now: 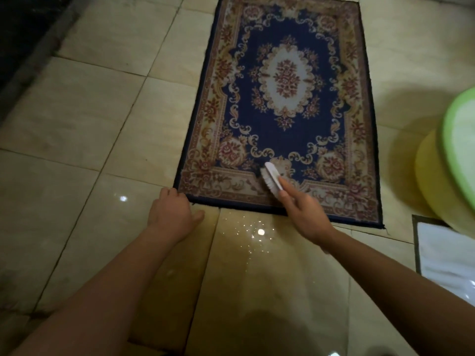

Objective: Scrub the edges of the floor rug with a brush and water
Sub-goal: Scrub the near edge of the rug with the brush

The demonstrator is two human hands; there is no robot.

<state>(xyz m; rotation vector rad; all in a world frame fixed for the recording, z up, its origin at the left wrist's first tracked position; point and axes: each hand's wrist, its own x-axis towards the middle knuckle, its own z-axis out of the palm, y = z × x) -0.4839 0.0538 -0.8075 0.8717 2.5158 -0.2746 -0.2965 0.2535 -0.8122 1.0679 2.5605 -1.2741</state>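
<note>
Scrubbing near edge. Rug [282, 98] lies flat on floor [102, 124]. Right hand [305, 214]: fingers clamped on brush [271, 179], bristles on near border. Left hand [172, 214]: fingers relaxed, pinning near-left corner. Next: probably short firm strokes along border.

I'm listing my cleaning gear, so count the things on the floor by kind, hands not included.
rug: 1
brush: 1
basins: 2, a green basin and a yellow basin
white cloth: 1
Total: 5
</note>
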